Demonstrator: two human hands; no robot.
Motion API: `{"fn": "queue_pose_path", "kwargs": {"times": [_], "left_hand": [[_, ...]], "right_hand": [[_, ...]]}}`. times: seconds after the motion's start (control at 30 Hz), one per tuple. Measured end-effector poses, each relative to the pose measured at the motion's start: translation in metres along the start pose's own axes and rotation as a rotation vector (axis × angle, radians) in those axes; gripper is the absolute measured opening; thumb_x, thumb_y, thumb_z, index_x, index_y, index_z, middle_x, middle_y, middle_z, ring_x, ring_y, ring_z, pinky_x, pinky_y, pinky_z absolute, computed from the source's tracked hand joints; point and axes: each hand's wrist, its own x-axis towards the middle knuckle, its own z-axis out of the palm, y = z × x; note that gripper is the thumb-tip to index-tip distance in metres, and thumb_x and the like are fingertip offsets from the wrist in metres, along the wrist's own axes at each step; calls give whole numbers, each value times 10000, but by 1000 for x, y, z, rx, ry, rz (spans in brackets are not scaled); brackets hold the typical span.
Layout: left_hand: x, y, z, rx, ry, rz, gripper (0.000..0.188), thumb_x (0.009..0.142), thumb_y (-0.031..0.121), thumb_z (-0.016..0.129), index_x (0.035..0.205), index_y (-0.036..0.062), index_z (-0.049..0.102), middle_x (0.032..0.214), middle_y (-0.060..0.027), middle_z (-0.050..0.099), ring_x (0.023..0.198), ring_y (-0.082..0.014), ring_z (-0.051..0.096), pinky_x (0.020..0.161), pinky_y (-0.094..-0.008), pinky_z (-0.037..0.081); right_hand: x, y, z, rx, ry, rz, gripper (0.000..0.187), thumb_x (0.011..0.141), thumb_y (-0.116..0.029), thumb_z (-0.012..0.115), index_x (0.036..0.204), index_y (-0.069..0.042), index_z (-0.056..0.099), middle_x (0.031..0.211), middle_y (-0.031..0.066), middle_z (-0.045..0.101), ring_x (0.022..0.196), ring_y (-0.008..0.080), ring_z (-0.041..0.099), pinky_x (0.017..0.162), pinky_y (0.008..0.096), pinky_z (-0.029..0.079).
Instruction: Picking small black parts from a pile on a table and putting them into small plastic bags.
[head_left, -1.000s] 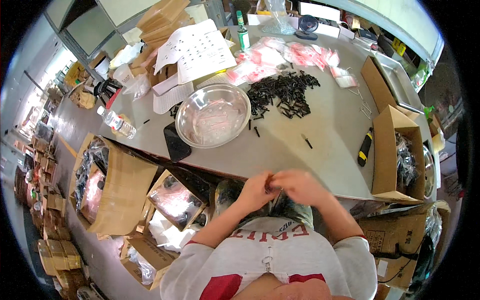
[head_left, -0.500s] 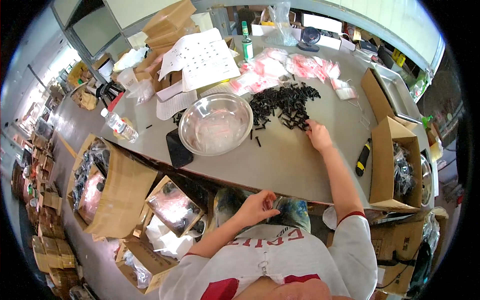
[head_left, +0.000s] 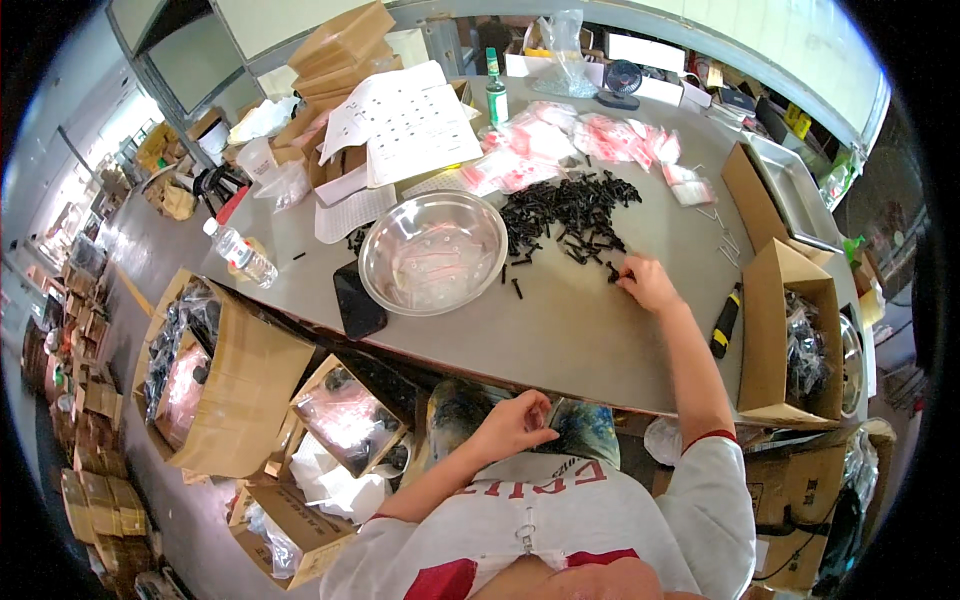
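A spread pile of black screws [head_left: 575, 212] lies on the grey table to the right of a shiny steel bowl [head_left: 432, 252]. At the pile's near right edge, my right hand [head_left: 650, 284] has its fingertips pinched on a black screw [head_left: 613, 273], low over the tabletop. My left hand [head_left: 514, 426] is held above my lap, in front of the table edge, with its fingers curled inward; what lies in them, if anything, is hidden. A few clear bags with pink edges show inside the bowl.
Pink-and-clear plastic bags [head_left: 525, 150] lie behind the pile, near a green bottle [head_left: 496, 90] and small fan [head_left: 621, 80]. A yellow-black utility knife [head_left: 726, 322] and open cardboard box [head_left: 792, 340] are on the right. A dark phone [head_left: 358, 300] lies left of the bowl.
My right hand has drawn slightly nearer and to the right, bringing a screw away from the pile's edge. The left hand's fingers have curled in a little and it has shifted slightly.
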Motion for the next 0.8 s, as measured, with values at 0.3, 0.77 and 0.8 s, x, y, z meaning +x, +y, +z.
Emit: {"fn": "queue_pose_path", "kwargs": {"times": [0.3, 0.77, 0.8], "left_hand": [[2, -11, 9, -59, -53, 32, 412, 738, 228, 773, 1000, 22, 531, 756, -58, 578, 689, -141, 550, 639, -279, 464], [27, -59, 40, -513, -284, -133, 438, 729, 139, 773, 1038, -32, 514, 757, -25, 545, 713, -105, 512, 651, -250, 418], [33, -69, 42, -545, -337, -165, 489, 703, 124, 787, 1081, -26, 515, 797, -19, 537, 762, -109, 509, 692, -252, 416]], "right_hand": [[-10, -7, -16, 226, -230, -203, 387, 732, -65, 705, 1106, -91, 608, 1010, 156, 615, 949, 317, 591, 823, 405, 474], [-30, -18, -25, 192, -445, 29, 296, 753, -31, 674, 1042, -46, 611, 1120, 132, 539, 1028, 316, 547, 885, 379, 450], [-35, -22, -26, 196, -458, 35, 296, 753, -31, 674, 1042, -46, 611, 1120, 132, 539, 1028, 316, 547, 885, 379, 450]]}}
